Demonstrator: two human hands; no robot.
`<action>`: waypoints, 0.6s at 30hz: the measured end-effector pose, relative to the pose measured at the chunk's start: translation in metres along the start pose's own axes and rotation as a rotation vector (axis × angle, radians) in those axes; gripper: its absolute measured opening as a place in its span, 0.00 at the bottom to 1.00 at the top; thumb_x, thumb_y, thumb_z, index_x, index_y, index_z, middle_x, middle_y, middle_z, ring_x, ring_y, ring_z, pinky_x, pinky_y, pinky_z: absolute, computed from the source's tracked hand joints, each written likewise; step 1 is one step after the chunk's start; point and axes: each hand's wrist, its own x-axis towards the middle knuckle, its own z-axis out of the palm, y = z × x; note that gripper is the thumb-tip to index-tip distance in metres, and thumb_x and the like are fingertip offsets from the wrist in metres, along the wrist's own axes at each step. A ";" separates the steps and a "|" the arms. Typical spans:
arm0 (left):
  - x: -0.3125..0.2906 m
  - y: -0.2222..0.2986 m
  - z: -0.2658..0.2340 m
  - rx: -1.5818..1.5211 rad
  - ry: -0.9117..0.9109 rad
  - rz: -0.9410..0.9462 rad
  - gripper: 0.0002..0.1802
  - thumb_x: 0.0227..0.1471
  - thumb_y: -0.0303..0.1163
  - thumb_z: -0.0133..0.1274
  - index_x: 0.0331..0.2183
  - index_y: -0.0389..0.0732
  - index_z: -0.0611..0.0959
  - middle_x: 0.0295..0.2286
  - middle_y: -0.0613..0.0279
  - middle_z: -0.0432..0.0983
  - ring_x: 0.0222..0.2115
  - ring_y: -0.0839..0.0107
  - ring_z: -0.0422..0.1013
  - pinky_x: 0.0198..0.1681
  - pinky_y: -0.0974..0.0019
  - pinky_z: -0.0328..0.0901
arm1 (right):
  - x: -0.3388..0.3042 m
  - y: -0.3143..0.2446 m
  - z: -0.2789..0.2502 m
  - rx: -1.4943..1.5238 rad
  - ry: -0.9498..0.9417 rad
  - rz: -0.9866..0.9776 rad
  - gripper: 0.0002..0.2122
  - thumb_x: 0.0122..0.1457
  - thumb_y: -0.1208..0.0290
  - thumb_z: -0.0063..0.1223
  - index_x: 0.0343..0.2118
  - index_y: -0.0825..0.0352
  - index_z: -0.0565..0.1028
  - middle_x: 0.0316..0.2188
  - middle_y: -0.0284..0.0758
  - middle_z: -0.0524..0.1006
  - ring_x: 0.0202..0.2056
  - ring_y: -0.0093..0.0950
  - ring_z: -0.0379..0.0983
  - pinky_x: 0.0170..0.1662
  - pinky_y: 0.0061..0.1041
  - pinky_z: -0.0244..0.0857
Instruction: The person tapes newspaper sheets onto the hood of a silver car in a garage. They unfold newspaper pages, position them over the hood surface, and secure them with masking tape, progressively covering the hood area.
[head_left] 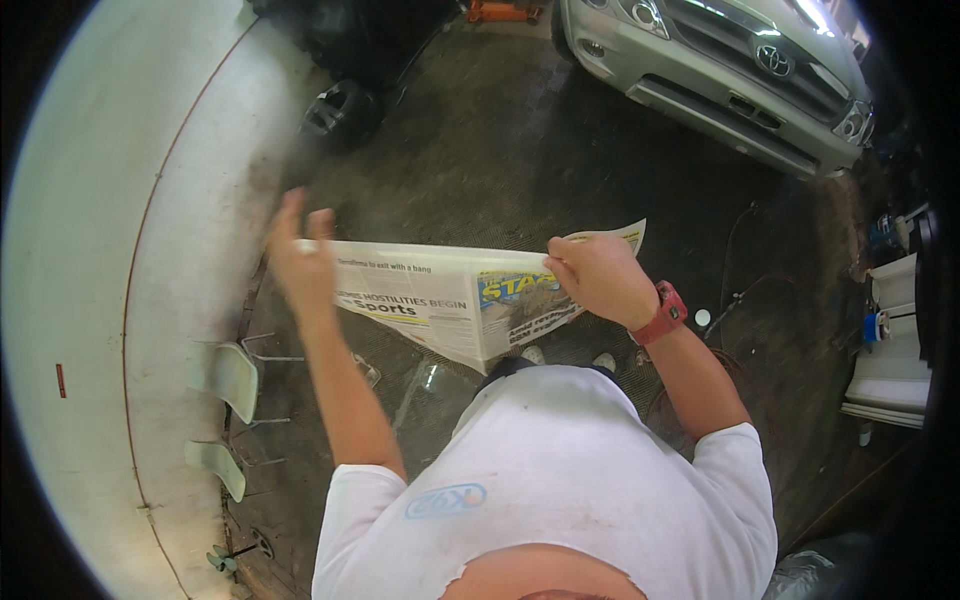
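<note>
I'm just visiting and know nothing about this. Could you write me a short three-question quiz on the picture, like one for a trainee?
1. Which of the person's wrists wears the red watch: left or right?
2. True or false: the two chairs stand on the person's right.
3. Fill in: the right grip holds the upper edge of a ____.

Key:
1. Right.
2. False; both chairs are on the left, near the pale wall.
3. Newspaper.

White wall (75, 270) at left, thin dark line (126, 380) runs along it. Two pale chairs (240, 384) beside it. Dark floor (470, 150), silver car (690, 75) upper right.
</note>
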 end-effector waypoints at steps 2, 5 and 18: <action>-0.020 0.051 0.042 -0.570 -0.449 0.158 0.22 0.69 0.38 0.63 0.60 0.43 0.86 0.57 0.54 0.84 0.53 0.58 0.81 0.63 0.55 0.70 | 0.005 -0.010 -0.008 -0.070 -0.042 -0.006 0.10 0.73 0.63 0.57 0.35 0.63 0.80 0.23 0.41 0.81 0.28 0.46 0.81 0.34 0.46 0.72; -0.035 0.104 0.074 -0.592 -1.059 0.221 0.20 0.64 0.47 0.65 0.43 0.39 0.93 0.32 0.51 0.88 0.34 0.57 0.84 0.42 0.56 0.75 | 0.011 -0.020 -0.020 -0.209 -0.101 -0.021 0.11 0.73 0.62 0.57 0.35 0.62 0.79 0.23 0.41 0.81 0.29 0.46 0.81 0.34 0.46 0.72; 0.078 0.012 0.071 -0.071 -0.997 0.293 0.14 0.62 0.38 0.68 0.44 0.39 0.91 0.38 0.54 0.89 0.41 0.54 0.82 0.51 0.56 0.73 | -0.008 0.002 -0.046 -0.321 0.016 0.203 0.11 0.73 0.62 0.54 0.36 0.63 0.78 0.23 0.42 0.81 0.31 0.47 0.82 0.35 0.48 0.73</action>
